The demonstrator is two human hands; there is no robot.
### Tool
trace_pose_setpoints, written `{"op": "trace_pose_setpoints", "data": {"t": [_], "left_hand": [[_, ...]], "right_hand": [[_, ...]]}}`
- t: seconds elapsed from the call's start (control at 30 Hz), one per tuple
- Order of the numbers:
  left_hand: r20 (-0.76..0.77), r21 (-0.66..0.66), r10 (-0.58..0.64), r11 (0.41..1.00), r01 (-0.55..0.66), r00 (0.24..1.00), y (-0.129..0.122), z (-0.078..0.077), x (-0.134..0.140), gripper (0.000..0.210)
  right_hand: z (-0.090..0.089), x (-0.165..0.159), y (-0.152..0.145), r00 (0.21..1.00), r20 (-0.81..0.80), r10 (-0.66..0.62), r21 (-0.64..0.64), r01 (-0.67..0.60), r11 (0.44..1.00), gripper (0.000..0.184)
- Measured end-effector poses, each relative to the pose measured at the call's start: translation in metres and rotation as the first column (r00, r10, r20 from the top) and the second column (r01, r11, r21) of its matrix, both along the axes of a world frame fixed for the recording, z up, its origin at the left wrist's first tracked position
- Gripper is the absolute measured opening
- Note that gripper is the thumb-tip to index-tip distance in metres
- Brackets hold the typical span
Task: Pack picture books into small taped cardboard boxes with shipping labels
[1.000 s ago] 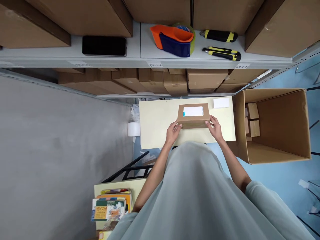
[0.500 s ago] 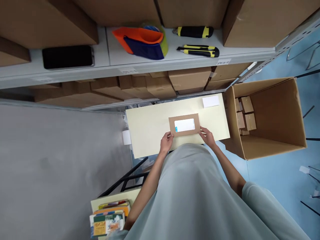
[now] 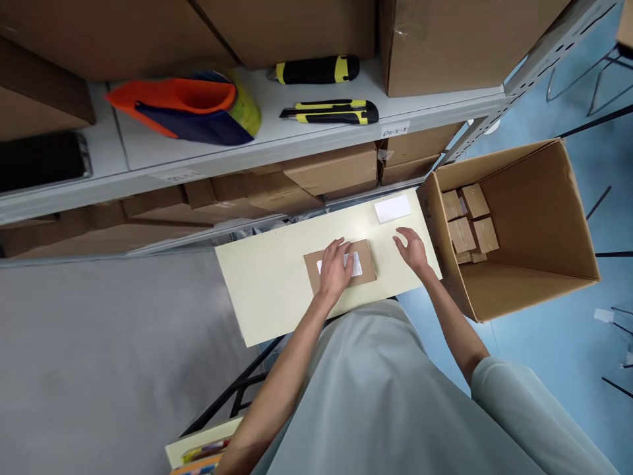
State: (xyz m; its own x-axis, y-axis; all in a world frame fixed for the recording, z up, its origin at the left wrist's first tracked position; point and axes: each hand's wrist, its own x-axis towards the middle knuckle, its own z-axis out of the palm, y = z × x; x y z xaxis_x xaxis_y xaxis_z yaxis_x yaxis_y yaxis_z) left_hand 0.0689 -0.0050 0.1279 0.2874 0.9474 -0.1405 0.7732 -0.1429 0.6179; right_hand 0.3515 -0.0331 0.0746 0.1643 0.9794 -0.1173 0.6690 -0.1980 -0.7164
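A flat brown cardboard box [image 3: 366, 254] with a white label [image 3: 357, 265] lies on the cream tabletop [image 3: 267, 284]. Over the box rests my left hand [image 3: 336, 269], fingers spread, covering much of the label. My right hand [image 3: 411, 249] hovers to the right of the box, apart from it, with its fingers curved, parted and holding nothing. Just beyond that hand lies a stack of white labels or paper [image 3: 393, 208] near the table's far right corner.
A large open carton [image 3: 544, 218] holding several small boxes [image 3: 473, 200] stands against the table's right end. On the shelf ahead are two utility knives [image 3: 316, 70], an orange and blue tape dispenser [image 3: 188, 105] and a black phone [image 3: 42, 160]. Cartons [image 3: 331, 168] fill the lower shelf.
My left hand has moved from the box's left edge onto its top. The right hand has let go of the right edge and shifted away. The view has turned and moved right.
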Motion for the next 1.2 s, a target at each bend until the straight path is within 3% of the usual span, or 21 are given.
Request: {"op": "trace_pose_setpoints", "data": {"t": [0.1, 0.23, 0.4, 0.53, 0.8, 0.9, 1.03, 1.2], "left_hand": [[-0.037, -0.009, -0.139, 0.990, 0.138, 0.990, 0.025, -0.006, 0.037, 0.041], [-0.117, -0.073, -0.278, 0.960, 0.271, 0.954, 0.057, -0.026, 0.088, 0.049], [-0.202, -0.156, -0.357, 0.931, 0.330, 0.912, 0.085, -0.056, 0.139, 0.054], [-0.216, -0.145, -0.384, 0.922, 0.360, 0.898, 0.092, -0.064, 0.154, 0.052], [-0.228, -0.168, -0.390, 0.918, 0.358, 0.892, 0.099, -0.053, 0.155, 0.048], [-0.224, -0.188, -0.383, 0.919, 0.346, 0.896, 0.100, -0.050, 0.155, 0.046], [-0.166, -0.212, -0.308, 0.939, 0.271, 0.937, 0.102, -0.050, 0.157, 0.037], [0.013, -0.366, 0.037, 0.930, -0.030, 0.999, 0.110, -0.050, 0.161, 0.037]], "right_hand": [[-0.010, 0.015, 0.025, 0.990, 0.130, -0.056, -0.002, 0.057, 0.998, 0.048], [-0.029, 0.031, 0.049, 0.945, 0.263, -0.196, -0.085, 0.225, 0.971, 0.052], [-0.052, 0.042, 0.066, 0.934, 0.264, -0.242, -0.142, 0.286, 0.948, 0.051], [-0.058, 0.037, 0.071, 0.931, 0.247, -0.270, -0.143, 0.311, 0.940, 0.048], [-0.043, 0.018, 0.075, 0.871, 0.294, -0.394, -0.122, 0.443, 0.888, 0.033], [-0.038, 0.017, 0.078, 0.852, 0.305, -0.425, -0.112, 0.475, 0.873, 0.031], [-0.031, 0.017, 0.076, 0.869, 0.306, -0.389, -0.085, 0.432, 0.898, 0.037], [-0.018, 0.000, 0.066, 0.920, 0.304, -0.246, 0.003, 0.257, 0.966, 0.042]]}}
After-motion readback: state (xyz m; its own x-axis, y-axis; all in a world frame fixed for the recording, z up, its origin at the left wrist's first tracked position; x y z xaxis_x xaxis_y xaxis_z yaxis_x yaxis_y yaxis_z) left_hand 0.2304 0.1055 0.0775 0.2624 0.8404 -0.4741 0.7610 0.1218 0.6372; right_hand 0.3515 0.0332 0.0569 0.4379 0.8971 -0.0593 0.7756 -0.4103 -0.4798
